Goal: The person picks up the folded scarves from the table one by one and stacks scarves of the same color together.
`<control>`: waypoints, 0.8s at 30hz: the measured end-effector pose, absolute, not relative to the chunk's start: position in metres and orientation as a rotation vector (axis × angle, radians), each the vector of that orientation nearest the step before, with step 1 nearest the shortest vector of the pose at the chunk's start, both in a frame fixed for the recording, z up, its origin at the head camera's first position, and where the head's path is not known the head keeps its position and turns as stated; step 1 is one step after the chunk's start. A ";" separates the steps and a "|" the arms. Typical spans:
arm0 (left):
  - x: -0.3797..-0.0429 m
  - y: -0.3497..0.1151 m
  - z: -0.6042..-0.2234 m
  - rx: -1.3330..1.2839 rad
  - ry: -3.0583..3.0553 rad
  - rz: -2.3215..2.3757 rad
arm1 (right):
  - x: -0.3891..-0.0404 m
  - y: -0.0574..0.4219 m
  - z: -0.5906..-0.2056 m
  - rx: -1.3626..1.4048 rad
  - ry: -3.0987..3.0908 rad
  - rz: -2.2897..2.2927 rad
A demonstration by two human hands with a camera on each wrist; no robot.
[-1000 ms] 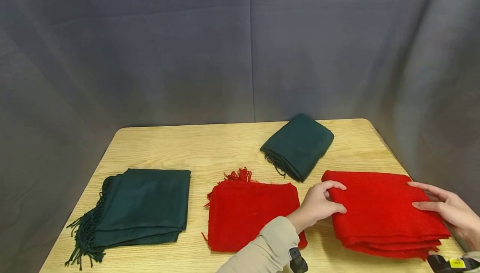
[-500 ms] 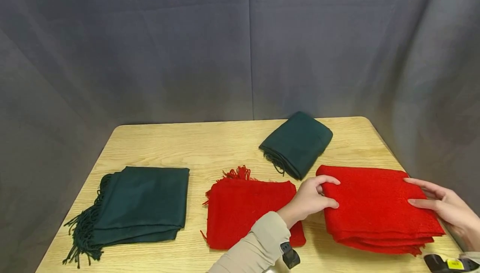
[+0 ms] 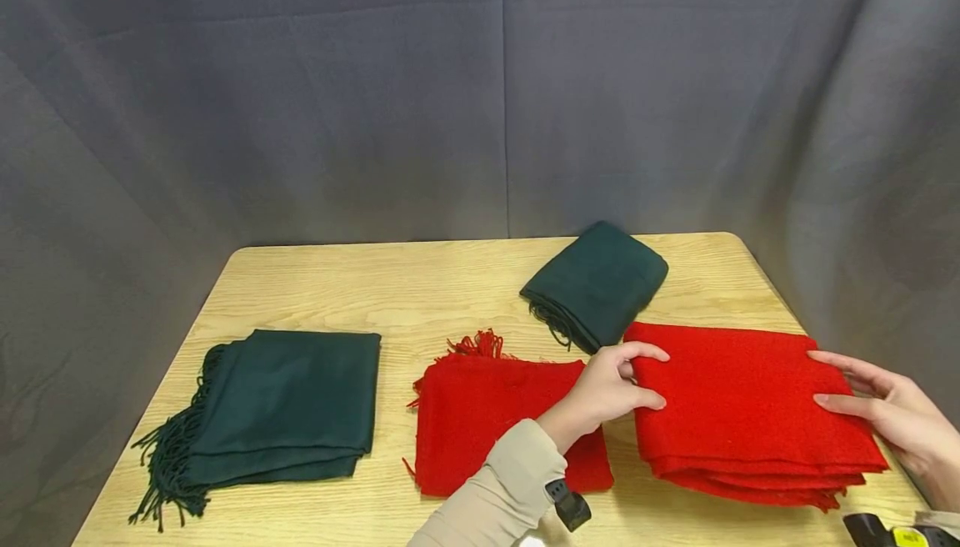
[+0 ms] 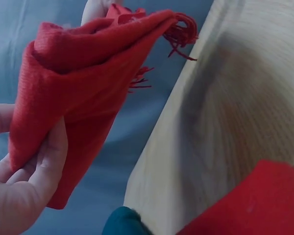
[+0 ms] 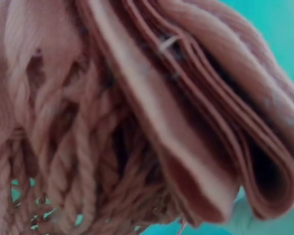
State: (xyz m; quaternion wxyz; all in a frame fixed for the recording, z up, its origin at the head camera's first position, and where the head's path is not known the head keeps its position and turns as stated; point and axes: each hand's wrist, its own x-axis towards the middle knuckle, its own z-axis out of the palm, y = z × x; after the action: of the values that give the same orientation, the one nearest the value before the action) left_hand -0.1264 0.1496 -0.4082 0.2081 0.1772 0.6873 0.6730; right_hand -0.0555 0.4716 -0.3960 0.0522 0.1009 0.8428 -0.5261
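At the lower right of the head view, a folded red scarf is held up, its left edge pinched by the left hand, its right edge by the right hand. A second red scarf, at lower centre, is partly covered by the left sleeve. On the wooden table, a fringed green scarf is laid at lower left, a smaller green scarf right of centre

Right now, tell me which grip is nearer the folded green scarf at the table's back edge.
Left: the left grip is just in front of the green scarf; the right grip is farther off to its right, across the held red scarf.
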 end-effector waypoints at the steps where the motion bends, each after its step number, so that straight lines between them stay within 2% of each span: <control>1: -0.127 0.148 -0.407 0.498 1.908 1.872 | -0.055 0.470 -0.395 0.318 2.560 -1.600; 7: -0.127 0.138 -0.401 0.549 1.882 1.859 | -0.053 0.461 -0.389 0.299 2.539 -1.663; 17: -0.127 0.122 -0.393 0.567 1.876 1.837 | -0.054 0.445 -0.385 0.109 2.661 -1.720; 24: -0.129 0.113 -0.392 0.592 1.816 1.860 | -0.054 0.437 -0.382 0.103 2.627 -1.792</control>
State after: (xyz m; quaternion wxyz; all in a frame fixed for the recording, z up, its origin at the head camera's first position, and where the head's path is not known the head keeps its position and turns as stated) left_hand -0.1290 0.1128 -0.3920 0.2355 0.2160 0.6619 0.6781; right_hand -0.0539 0.4369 -0.3819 -0.0199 0.0325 0.8256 -0.5630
